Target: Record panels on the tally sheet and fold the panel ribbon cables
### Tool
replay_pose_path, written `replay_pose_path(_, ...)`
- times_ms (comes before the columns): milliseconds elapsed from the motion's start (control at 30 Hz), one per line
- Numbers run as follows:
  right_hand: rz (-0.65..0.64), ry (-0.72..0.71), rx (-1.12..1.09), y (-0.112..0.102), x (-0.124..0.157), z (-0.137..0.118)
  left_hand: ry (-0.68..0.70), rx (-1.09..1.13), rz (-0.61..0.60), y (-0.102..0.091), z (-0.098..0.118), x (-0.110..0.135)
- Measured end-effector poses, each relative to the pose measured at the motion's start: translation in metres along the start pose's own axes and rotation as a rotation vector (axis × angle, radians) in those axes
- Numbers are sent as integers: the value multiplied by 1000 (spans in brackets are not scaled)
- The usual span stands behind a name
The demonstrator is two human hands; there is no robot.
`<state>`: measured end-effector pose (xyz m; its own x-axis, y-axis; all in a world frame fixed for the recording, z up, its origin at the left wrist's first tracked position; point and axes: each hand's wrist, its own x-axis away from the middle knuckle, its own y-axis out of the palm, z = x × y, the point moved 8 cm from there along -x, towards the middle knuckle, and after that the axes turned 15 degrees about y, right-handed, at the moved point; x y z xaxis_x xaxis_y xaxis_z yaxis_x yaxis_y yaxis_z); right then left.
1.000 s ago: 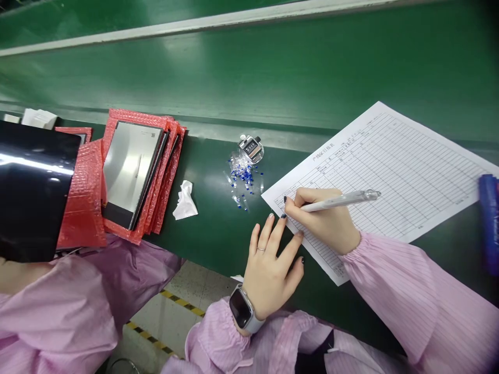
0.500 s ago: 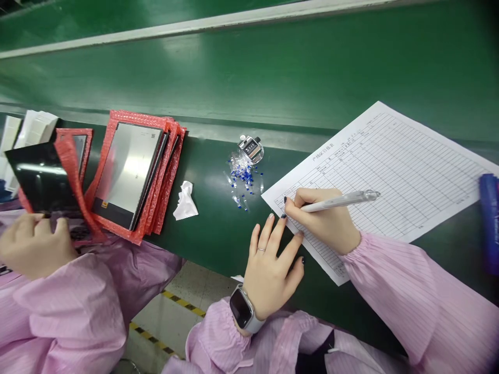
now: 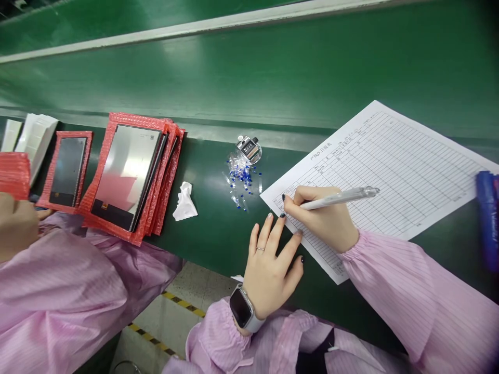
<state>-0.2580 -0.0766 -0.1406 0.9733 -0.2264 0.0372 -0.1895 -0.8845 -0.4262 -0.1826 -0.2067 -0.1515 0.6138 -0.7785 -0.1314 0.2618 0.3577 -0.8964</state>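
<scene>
My right hand (image 3: 322, 218) grips a clear white pen (image 3: 343, 196), its tip pressed on the near left corner of a printed form sheet (image 3: 393, 161) lying on the green bench (image 3: 210, 218). My left hand (image 3: 271, 265) lies flat with fingers spread, its fingertips at the sheet's left edge; a smartwatch sits on that wrist. Both arms wear pink striped sleeves.
A metal tally counter (image 3: 249, 147) and scattered small blue-and-clear bits (image 3: 240, 179) lie left of the sheet, with a crumpled white wipe (image 3: 185, 201). Red bubble-wrap sleeves with display panels (image 3: 128, 174) are stacked at left. A co-worker's hand (image 3: 13, 223) holds red wrap. A blue object (image 3: 487, 218) sits at right.
The co-worker at left has lowered the black panel out of sight and now holds red wrap at the frame edge; a small wrapped panel is uncovered. My hands have barely moved.
</scene>
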Motion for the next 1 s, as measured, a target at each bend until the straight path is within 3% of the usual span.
replay_pose_path(1000,5,10,-2,-1,0,0,-3,-1,5,0,-1,0)
